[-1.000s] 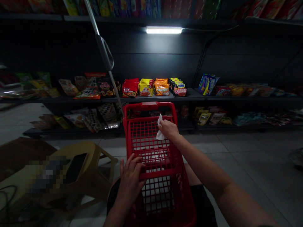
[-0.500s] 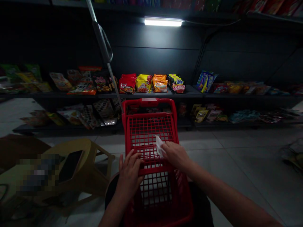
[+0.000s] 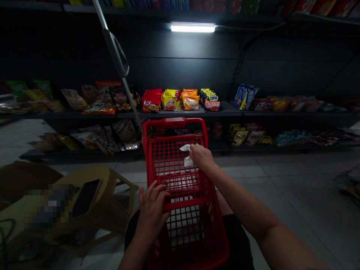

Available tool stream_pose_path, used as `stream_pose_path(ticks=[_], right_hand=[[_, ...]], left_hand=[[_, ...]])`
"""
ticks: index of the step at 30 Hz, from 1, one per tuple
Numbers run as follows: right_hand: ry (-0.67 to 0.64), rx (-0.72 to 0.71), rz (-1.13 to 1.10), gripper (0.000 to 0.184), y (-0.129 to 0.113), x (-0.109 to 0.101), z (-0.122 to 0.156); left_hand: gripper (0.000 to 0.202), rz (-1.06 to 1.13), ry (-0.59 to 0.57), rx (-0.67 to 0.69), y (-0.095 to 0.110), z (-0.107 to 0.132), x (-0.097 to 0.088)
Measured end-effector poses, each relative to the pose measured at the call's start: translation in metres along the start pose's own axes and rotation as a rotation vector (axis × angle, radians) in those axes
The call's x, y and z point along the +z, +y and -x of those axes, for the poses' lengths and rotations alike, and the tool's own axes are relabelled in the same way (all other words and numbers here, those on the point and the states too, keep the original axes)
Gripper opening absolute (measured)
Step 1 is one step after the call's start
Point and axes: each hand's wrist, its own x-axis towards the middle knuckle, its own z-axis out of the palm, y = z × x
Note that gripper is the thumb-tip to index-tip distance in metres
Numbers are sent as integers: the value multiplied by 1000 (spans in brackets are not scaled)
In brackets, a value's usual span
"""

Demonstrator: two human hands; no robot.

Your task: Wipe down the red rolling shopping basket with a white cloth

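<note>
Right hand [image 3: 201, 157] pinches a white tissue [image 3: 188, 162] over the red basket [image 3: 184, 204]; left hand [image 3: 152, 206], loosely spread, rests on its near-left edge. Basket sits beneath both hands. Apparent wiping: best to brace with the left, follow each bar, and bunch loose tissue ends against snagging.

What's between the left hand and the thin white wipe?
Head view: open mesh of the red plastic basket spans between the left hand and the thin white wipe.
</note>
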Motion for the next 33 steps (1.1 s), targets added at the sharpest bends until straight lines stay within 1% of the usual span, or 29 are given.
stream_pose_path(ticks=[3,5,7,8,9,10,12,14,16,18,19,21,22,24,26,28,33], right_hand=[[-48,-116,-60,27,-11,-8,67],[-68,-212,-109,22,-17,-16,112],[-68,-264,-143,13,-19,-21,145],[-65,-278,-154,10,-18,-22,154],[-60,-285,-161,8,-15,-21,157],[-55,-291,-163,8,-11,-18,154],[-34,-263,-144,10,3,-11,131],[2,-167,-86,12,20,-3,90],[34,-50,-14,15,34,0,42],[51,38,40,19,41,-1,-3],[52,68,58,21,41,-3,-21],[44,96,79,26,39,-6,-46],[39,97,85,29,36,-7,-51],[41,84,86,35,31,-8,-48],[37,42,76,38,25,-7,-28],[15,-12,58,36,19,-5,5],[-58,-97,-54,21,1,-8,108]], left_hand=[[39,-11,-13,15,-1,0,0],[39,-10,-15,22,0,-1,0],[38,-2,-16,9,2,-2,0],[38,1,-15,-1,3,-3,1],[38,4,-16,-6,3,-4,1],[38,7,-22,-6,3,-5,2],[39,10,-35,8,2,-6,4],[40,12,-41,18,1,-8,6],[39,16,-36,23,0,-8,6],[37,20,-23,26,-1,-8,6],[36,20,-16,22,0,-8,6],[35,14,-3,11,0,-7,5],[35,9,0,5,0,-6,5],[34,5,1,-6,0,-4,4],[36,5,-18,-6,-1,-3,3],[38,6,-35,-6,-2,-1,1],[39,9,-21,0,0,-3,0]])
